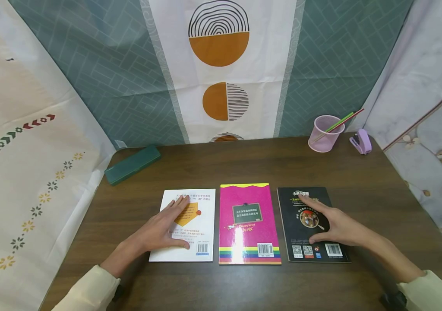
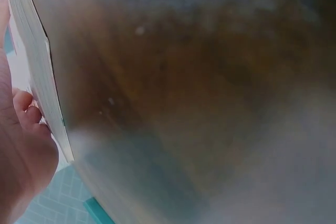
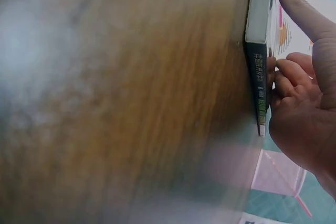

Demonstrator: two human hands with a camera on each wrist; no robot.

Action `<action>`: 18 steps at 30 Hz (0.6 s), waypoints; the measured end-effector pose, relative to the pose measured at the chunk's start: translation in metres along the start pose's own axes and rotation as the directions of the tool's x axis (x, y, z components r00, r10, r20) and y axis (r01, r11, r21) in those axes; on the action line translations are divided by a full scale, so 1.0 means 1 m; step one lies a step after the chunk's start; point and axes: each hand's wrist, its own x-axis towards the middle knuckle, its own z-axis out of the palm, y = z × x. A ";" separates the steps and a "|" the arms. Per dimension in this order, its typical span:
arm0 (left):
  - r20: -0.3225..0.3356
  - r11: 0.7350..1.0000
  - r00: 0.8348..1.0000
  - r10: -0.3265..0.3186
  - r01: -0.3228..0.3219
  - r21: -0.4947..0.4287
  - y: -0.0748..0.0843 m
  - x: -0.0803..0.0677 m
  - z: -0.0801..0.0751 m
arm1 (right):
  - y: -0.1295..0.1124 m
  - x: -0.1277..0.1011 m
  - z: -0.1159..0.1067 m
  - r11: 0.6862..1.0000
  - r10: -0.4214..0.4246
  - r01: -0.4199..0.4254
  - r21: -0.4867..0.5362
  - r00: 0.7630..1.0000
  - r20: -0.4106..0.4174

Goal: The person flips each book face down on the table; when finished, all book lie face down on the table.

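Observation:
Three books lie side by side on the brown table. On the left one, a white book (image 1: 204,224) with a yellow patch and barcode, my left hand (image 1: 160,230) rests with fingers spread. A pink book (image 1: 250,239) with a rainbow band lies untouched in the middle. My right hand (image 1: 341,226) is on the black book (image 1: 288,211), its fingers extended and thumb spread apart. Page edges of the white book (image 2: 39,61) show beside my left hand (image 2: 26,150) in the left wrist view. The right wrist view shows the black book's spine (image 3: 258,82) beside my right hand (image 3: 304,93).
A dark green case (image 1: 133,165) lies at the table's back left. At the back right stands a pink cup (image 1: 320,140) holding thin green and red sticks, with a purple stapler (image 1: 362,141) beside it. Patterned cloths (image 1: 127,65) hang behind and at both sides of the table (image 1: 205,166).

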 end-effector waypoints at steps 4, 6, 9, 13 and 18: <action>0.009 1.000 1.000 -0.002 0.001 0.012 0.001 0.000 0.000 | 0.000 0.000 0.001 1.000 -0.014 0.014 0.015 1.000 0.001; 0.014 1.000 1.000 -0.005 0.005 0.017 0.002 0.000 -0.001 | -0.002 0.001 0.001 1.000 -0.013 0.013 0.019 1.000 0.003; 0.015 1.000 1.000 -0.005 0.005 0.023 0.003 0.001 0.000 | -0.003 0.002 0.001 0.999 -0.012 0.012 0.030 1.000 0.009; 0.015 1.000 1.000 0.006 -0.006 0.028 0.009 0.003 0.001 | -0.006 0.005 0.003 0.999 -0.018 0.017 0.044 1.000 0.020; 0.030 0.999 1.000 -0.004 0.003 0.038 0.014 0.006 0.003 | -0.009 0.007 0.006 0.998 -0.030 0.029 0.059 0.999 0.030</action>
